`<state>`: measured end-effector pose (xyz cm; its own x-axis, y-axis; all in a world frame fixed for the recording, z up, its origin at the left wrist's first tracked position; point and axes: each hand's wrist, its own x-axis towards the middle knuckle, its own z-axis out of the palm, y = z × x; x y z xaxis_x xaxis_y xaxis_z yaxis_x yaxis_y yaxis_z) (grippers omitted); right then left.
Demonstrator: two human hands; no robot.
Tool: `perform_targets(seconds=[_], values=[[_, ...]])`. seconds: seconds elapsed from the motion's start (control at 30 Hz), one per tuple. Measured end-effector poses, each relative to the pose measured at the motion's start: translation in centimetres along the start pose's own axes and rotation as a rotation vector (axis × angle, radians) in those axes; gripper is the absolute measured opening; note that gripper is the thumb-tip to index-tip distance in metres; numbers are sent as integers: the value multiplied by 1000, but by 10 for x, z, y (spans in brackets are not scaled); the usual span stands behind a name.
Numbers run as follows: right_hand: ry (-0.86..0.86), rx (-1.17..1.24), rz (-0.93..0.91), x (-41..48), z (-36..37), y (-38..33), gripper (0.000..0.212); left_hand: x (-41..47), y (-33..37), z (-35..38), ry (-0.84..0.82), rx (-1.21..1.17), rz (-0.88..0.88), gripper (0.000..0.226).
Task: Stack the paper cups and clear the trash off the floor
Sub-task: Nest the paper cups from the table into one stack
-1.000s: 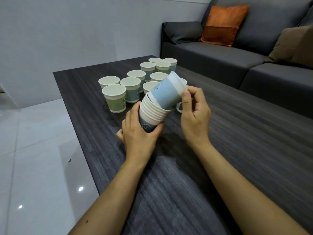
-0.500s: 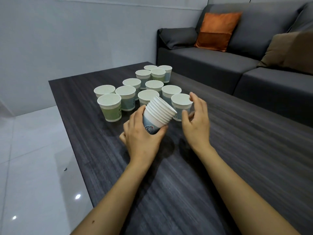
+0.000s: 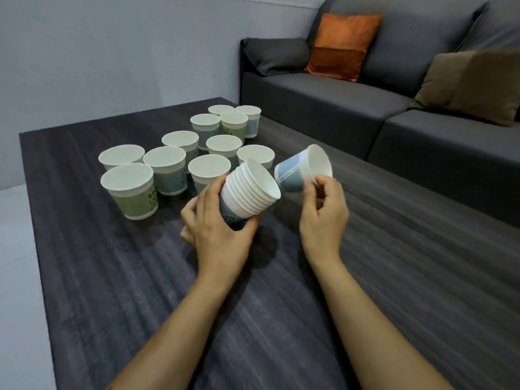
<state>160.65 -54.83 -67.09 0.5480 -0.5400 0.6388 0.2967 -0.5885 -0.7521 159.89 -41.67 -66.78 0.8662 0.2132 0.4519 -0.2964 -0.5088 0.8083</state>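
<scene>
Your left hand (image 3: pixel 222 235) grips a tilted cup stack (image 3: pixel 249 192); your right hand (image 3: pixel 323 215) pinches a single blue cup (image 3: pixel 298 173) beside its mouth.

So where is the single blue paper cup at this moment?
The blue paper cup is in the right hand, tilted above the table, just right of the cup stack.

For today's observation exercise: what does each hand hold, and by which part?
Left hand grips the cup stack around its base. Right hand pinches the single blue cup by its rim.
</scene>
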Motion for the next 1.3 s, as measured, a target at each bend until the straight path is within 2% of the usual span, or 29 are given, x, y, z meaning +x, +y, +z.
perform_targets(seconds=[0.1, 0.2, 0.33, 0.43, 0.53, 0.7, 0.77, 0.9, 1.0, 1.1, 1.2, 1.3], values=[[62, 155, 69, 2, -3, -4, 9, 1, -1, 0, -10, 4, -13, 70], [19, 220, -32, -3, 0, -16, 13, 2, -2, 1, -39, 18, -11, 71], [-181, 183, -139, -11, 10, -23, 17, 2, -1, 1, -44, 16, 5, 74], [-306, 140, -194, -17, 15, -26, 34, 1, 1, 2, -46, 12, -13, 79], [-386, 114, -193, -24, 18, -29, 43, 2, 0, 1, -11, -1, -25, 86], [-472, 123, -194, -33, 26, -29, 52, 5, -4, -7, 24, 21, -47, 84], [-476, 189, -152, -34, 28, -33, 49, 6, -3, -12, 17, 41, -61, 80], [-336, 311, -31, -32, 29, -36, 38, 9, -4, -23, 46, 28, -108, 77], [-260, 238, 16, -30, 38, -36, 33, 9, -3, -33, 53, -40, -194, 75], [-270, 148, 13, -31, 51, -40, 34, 10, -5, -47, 29, -129, -250, 73], [-389, 28, -20, -27, 65, -45, 48, 16, -18, -64, 17, -140, -253, 72], [-548, -165, -154, -25, 75, -48, 56, 24, -27, -74, -19, -129, -233, 72]])
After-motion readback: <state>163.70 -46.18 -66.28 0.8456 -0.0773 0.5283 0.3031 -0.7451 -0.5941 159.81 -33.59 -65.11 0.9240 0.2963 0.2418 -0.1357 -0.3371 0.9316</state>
